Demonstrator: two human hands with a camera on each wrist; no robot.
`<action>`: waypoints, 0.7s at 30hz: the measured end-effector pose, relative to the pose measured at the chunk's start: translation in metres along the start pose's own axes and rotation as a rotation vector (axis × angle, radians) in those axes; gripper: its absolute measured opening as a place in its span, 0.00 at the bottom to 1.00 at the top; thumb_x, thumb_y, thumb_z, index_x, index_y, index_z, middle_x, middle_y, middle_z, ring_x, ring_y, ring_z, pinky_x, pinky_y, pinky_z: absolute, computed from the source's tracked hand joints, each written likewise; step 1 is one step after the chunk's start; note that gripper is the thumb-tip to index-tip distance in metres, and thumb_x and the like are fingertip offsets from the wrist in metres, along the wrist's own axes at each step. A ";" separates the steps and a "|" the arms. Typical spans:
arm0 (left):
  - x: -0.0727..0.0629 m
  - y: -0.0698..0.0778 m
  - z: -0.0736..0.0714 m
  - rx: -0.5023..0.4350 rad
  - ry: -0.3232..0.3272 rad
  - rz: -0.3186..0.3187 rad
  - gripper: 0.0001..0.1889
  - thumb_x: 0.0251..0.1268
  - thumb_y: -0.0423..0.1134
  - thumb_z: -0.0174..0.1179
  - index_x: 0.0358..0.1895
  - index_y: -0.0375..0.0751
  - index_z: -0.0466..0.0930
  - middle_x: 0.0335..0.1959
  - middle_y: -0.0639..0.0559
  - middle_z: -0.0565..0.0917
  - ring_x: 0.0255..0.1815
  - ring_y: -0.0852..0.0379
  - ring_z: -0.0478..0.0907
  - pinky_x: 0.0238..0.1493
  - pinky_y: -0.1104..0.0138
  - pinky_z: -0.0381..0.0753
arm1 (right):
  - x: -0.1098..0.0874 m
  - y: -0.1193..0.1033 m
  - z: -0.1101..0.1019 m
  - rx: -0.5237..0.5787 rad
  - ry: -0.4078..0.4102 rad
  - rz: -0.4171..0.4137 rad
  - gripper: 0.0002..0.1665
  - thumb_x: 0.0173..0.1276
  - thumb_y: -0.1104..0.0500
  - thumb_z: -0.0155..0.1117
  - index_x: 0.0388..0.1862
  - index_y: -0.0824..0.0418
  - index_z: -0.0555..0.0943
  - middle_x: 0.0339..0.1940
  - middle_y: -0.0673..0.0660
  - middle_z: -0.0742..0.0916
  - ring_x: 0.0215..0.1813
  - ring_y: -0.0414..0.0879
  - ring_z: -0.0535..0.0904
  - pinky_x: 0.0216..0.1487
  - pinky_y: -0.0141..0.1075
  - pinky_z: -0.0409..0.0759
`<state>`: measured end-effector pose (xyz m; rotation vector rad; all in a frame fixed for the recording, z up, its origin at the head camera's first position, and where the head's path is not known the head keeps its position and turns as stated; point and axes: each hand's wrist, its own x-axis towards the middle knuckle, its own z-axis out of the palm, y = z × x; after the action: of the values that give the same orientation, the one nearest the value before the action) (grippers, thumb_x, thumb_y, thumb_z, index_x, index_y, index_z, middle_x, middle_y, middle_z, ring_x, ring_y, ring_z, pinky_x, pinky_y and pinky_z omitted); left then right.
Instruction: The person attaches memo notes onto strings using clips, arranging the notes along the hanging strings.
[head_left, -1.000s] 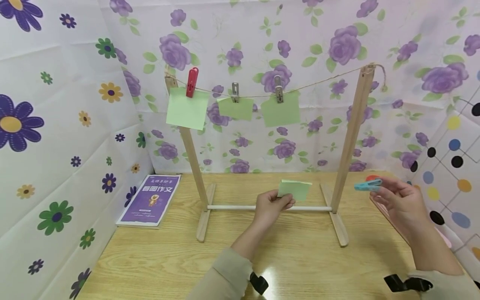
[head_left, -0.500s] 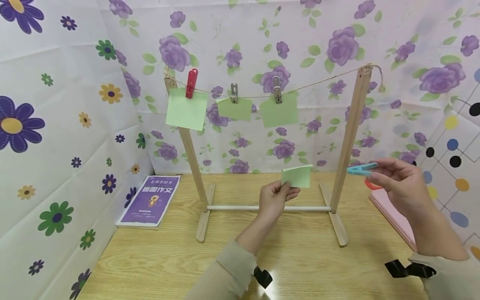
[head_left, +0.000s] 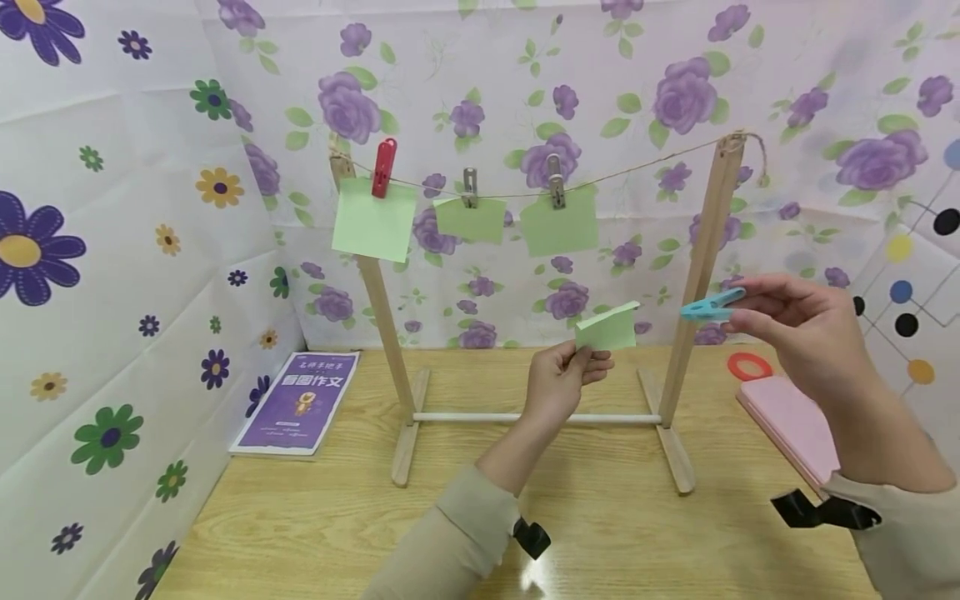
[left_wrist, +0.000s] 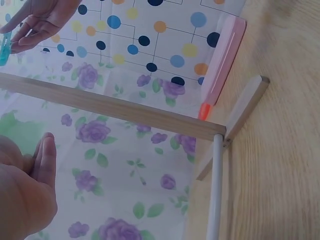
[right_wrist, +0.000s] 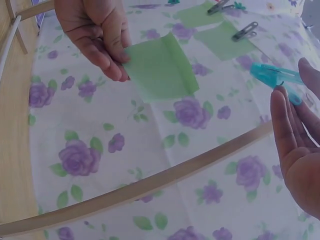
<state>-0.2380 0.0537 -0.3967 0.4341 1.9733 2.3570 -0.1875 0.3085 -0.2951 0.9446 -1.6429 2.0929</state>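
My left hand (head_left: 558,383) pinches a green paper note (head_left: 609,329) by its lower edge; the note's top edge is folded over. In my right hand (head_left: 810,333) a light blue clothespin (head_left: 711,307) is held between thumb and fingers, near the right wooden post (head_left: 705,250). Both hands are below the twine (head_left: 645,162) strung between the posts. From it hang several notes: one under a red clothespin (head_left: 384,168), two under grey clothespins (head_left: 555,181). The right wrist view shows the folded note (right_wrist: 162,70) and the blue clothespin (right_wrist: 275,77) apart from each other.
A white crossbar (head_left: 480,417) joins the feet of the wooden stand. At left lies a purple book (head_left: 298,402). On the right are a pink box-like object (head_left: 795,425) and a red ring (head_left: 748,367). Floral cloth (head_left: 465,275) stands behind the frame.
My left hand has risen and moved slightly right with the note, which now tilts. My right hand has lifted and come left with the blue clothespin, uncovering the red ring and pink object.
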 end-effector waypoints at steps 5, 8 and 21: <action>0.003 0.006 0.004 -0.006 0.008 0.016 0.08 0.75 0.33 0.60 0.42 0.31 0.86 0.33 0.47 0.89 0.36 0.53 0.89 0.41 0.65 0.90 | 0.011 -0.012 0.009 -0.014 0.028 -0.017 0.15 0.63 0.88 0.55 0.50 0.87 0.76 0.39 0.65 0.89 0.37 0.49 0.88 0.43 0.35 0.89; 0.005 0.009 0.007 -0.007 -0.006 0.029 0.09 0.72 0.35 0.63 0.43 0.32 0.87 0.31 0.47 0.89 0.33 0.53 0.89 0.40 0.64 0.91 | 0.018 -0.020 0.012 -0.060 0.032 -0.037 0.15 0.62 0.87 0.58 0.49 0.88 0.76 0.38 0.65 0.89 0.36 0.49 0.89 0.42 0.34 0.89; 0.014 0.030 0.014 0.036 -0.076 0.144 0.14 0.75 0.42 0.61 0.44 0.31 0.85 0.36 0.45 0.89 0.36 0.54 0.88 0.40 0.63 0.91 | 0.068 -0.065 0.027 -0.343 -0.086 -0.161 0.10 0.61 0.81 0.67 0.41 0.85 0.78 0.37 0.59 0.90 0.33 0.43 0.89 0.41 0.27 0.87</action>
<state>-0.2438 0.0642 -0.3629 0.6794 2.0172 2.3502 -0.1898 0.2915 -0.1986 1.0209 -1.8252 1.6195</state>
